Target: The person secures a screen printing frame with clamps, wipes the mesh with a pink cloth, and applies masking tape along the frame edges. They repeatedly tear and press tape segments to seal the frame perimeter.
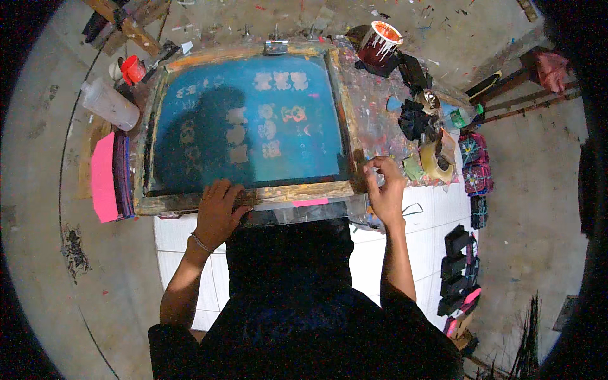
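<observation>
– Screen [253,130]: position?
– Over the table [370,117], directly before the person. Blue mesh, pale motifs; shadow across its left half. Cannot tell whether the near side is raised.
– Left hand [218,209]?
– On the near rail of the wooden frame [310,191], left of middle. Thumb apart from fingers, laid over the wood.
– Right hand [384,187]?
– By the near right corner, fingers bent, thumb and forefinger close together. Cannot tell whether anything is pinched between them.
– Surroundings?
– Metal clamp [275,47] at the far rail. Right: paint-streaked container [378,50], tape roll [436,161], green-capped bottle [464,116]. Left: pink-faced stack [104,177], translucent container [111,106], red cup [133,70].
</observation>
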A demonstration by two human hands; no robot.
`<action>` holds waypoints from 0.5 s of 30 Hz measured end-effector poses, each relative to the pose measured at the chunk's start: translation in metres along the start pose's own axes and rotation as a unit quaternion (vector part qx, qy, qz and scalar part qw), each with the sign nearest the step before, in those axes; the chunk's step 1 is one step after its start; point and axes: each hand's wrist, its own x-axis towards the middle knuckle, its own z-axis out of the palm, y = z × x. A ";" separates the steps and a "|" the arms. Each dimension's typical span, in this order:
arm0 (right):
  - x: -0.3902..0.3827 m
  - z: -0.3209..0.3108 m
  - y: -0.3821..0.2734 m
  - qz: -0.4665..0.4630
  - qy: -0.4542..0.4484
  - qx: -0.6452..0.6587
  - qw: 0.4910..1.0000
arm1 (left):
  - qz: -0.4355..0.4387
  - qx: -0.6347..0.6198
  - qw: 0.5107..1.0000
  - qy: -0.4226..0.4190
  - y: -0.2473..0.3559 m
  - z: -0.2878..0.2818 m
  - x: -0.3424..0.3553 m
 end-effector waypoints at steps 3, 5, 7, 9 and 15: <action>-0.004 0.003 0.011 -0.011 0.019 -0.007 1.000 | -0.001 0.015 1.000 -0.008 0.001 0.002 -0.003; -0.007 0.006 0.015 0.003 0.032 -0.014 0.999 | 0.009 0.017 1.000 0.000 -0.003 0.004 -0.004; -0.011 0.005 0.018 0.012 0.025 -0.007 1.000 | 0.017 0.014 1.000 0.006 -0.004 0.004 -0.005; -0.016 -0.001 0.015 0.038 0.021 0.024 0.999 | 0.021 0.010 1.000 0.015 -0.003 0.004 -0.006; -0.027 -0.007 0.033 0.081 0.045 0.058 0.994 | 0.000 -0.003 1.000 0.002 0.000 0.005 -0.005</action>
